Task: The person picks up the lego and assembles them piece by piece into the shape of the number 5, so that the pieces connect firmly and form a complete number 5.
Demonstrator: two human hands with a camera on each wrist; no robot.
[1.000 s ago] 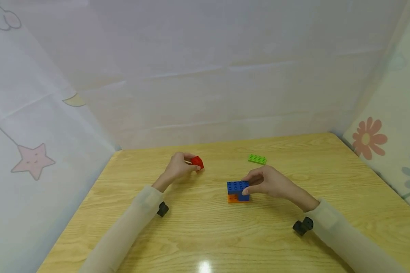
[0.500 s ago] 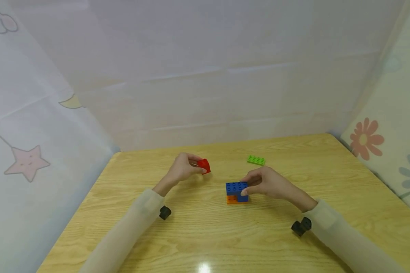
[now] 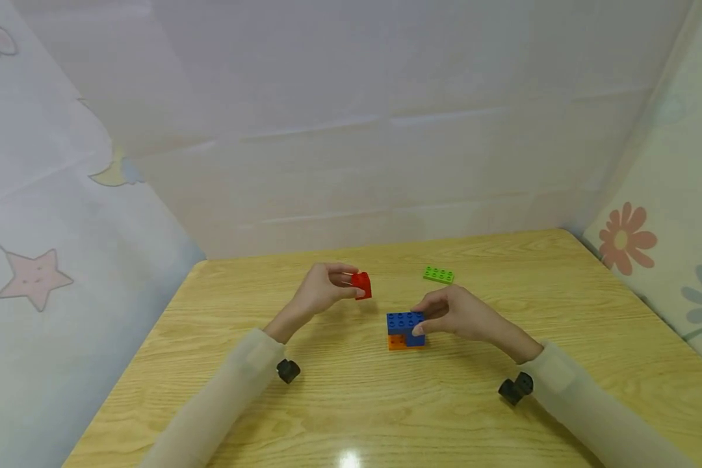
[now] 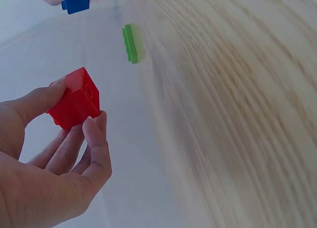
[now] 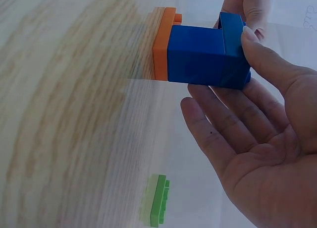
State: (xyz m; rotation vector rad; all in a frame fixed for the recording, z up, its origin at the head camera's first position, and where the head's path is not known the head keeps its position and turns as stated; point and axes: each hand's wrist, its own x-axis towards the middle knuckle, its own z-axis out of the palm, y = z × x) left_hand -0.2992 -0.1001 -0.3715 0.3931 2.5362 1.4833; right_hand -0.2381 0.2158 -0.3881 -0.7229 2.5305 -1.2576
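In the head view my left hand (image 3: 322, 290) pinches a red toy brick (image 3: 361, 286) between thumb and fingers, a little above the table. The left wrist view shows the red brick's smooth sides, with the thumb on one face and fingertips beneath. My right hand (image 3: 459, 313) holds a small stack of building bricks by its right end. On top of the stack is a blue studded brick (image 3: 402, 320), over another blue brick (image 5: 195, 54) and a flat orange brick (image 3: 396, 343) on the table. The red brick is left of and behind the stack.
A flat lime-green studded brick (image 3: 439, 275) lies behind the stack, near the table's back. The wooden table (image 3: 351, 403) meets a pale cloth wall (image 3: 351, 195) at the back, with patterned cloth on both sides.
My left hand has carried the red brick to the right, nearer the stack, and the brick has turned somewhat. My right hand and the stack have stayed in place.
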